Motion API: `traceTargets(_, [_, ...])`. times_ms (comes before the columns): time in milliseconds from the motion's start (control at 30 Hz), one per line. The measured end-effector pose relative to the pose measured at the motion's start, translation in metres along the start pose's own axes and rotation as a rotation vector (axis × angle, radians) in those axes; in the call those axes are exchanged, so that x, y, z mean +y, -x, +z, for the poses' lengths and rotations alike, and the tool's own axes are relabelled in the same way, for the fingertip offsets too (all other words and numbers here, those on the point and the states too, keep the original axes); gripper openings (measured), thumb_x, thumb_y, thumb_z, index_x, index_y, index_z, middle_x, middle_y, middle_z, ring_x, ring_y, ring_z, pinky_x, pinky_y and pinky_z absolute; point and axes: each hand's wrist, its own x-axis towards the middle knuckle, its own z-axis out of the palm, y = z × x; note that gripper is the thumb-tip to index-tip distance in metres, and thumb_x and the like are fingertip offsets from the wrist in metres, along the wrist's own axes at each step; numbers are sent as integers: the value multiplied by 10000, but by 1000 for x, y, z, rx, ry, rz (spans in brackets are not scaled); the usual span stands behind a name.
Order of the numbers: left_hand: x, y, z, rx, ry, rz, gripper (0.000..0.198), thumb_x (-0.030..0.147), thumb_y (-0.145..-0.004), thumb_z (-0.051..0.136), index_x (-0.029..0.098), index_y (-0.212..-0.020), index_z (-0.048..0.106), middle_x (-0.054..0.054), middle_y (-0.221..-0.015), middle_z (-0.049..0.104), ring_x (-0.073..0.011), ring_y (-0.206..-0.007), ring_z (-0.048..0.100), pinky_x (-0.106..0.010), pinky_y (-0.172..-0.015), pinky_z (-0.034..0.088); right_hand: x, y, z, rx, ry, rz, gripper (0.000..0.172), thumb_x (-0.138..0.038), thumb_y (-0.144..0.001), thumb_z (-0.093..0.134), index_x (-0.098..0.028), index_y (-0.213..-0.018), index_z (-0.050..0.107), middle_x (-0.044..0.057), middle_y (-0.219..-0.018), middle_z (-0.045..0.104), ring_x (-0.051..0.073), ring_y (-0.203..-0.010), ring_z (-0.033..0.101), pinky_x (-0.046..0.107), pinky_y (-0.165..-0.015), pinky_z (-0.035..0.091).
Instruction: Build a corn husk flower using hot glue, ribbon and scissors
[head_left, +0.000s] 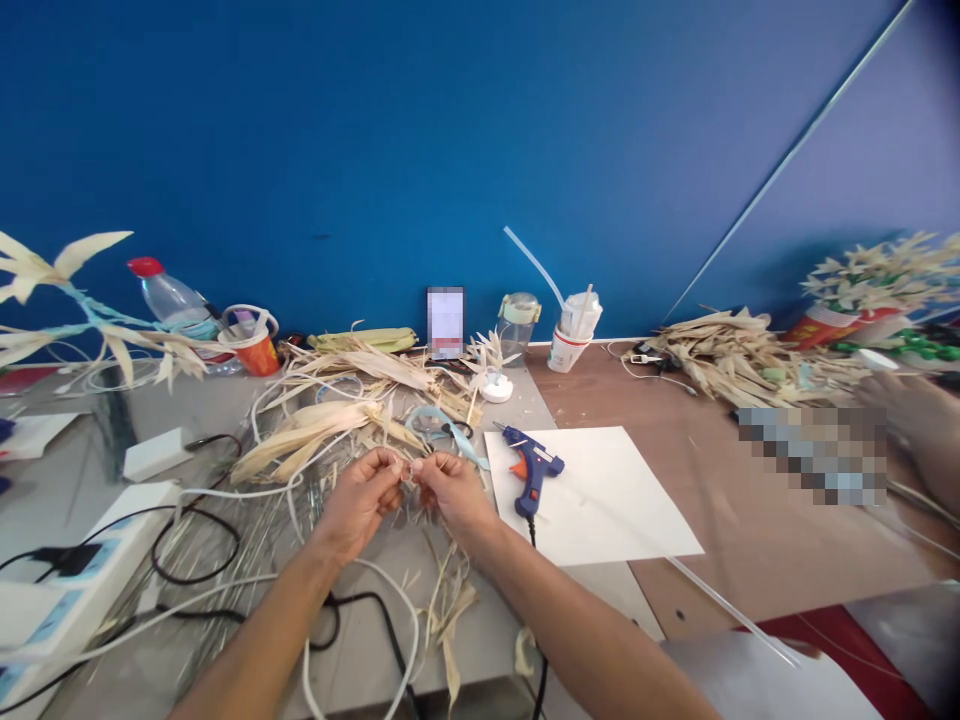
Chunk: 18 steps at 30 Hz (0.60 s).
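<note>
- Bearings are clock positions from the meeting point of the two hands.
- Left hand (366, 497): thumb and forefinger pinched on a small pale piece (406, 470).
- Right hand (454, 490): fingertips pinched on the same piece, close against the left.
- Piece: located between the fingertips, largely covered; too small to identify.
- 3 o'clock, near: glue gun (536, 470) lying on a white sheet (622, 515), nozzle directed between 10 and 11, cord (532, 532) leaving the handle toward 6.
- 10 o'clock, near: husks (300, 440), loosely heaped, with white cable among them.
- 6 o'clock, near: husk scraps (454, 610).
- 8 o'clock: power strip (146, 505), with a black plug (69, 560) fitted.
- 10 o'clock, farther: bottle (169, 298) with red cap, tilted; orange cup (259, 355) beside it.
- 12 o'clock: phone (446, 322), upright before the blue wall (337, 150).
- 1 o'clock: jar (519, 330), clear body, pale lid.
- 2 o'clock: white cup (568, 352) holding a straw; well beyond it, a husk pile (731, 355).
- 3 o'clock, far: another person's hand (926, 435), blurred; its grip cannot be determined.
</note>
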Motion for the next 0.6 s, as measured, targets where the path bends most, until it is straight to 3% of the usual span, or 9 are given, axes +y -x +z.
traceTargets(133, [-5, -2, -3, -22, -108, -23, 294, 360, -680, 709, 168, -690, 486, 117, -441, 307, -30, -382, 239, -180, -406, 221, -2, 0, -3, 30, 99, -23, 287, -402, -672, 627, -187, -553, 479, -85, -422, 381, 57, -380, 287, 208, -399, 198])
traceTargets(367, [-7, -1, -8, -135, -216, -79, 282, 370, -682, 690, 164, -750, 509, 86, -536, 435, -32, -399, 316, -186, -406, 206, 1, -4, -10, 18, 320, -28, 295, -408, -685, 629, -180, -553, 497, -76, -408, 403, 59, -391, 322, 204, -415, 233])
traceTargets(600, [-5, 0, -8, -188, -287, -120, 292, 336, -670, 696, 174, -777, 478, 87, -568, 467, -24, -400, 296, -185, -419, 224, -1, -9, -21, -108, 422, 38, 314, -438, -675, 636, -173, -560, 512, -64, -418, 442, 57, -378, 346, 196, -399, 241])
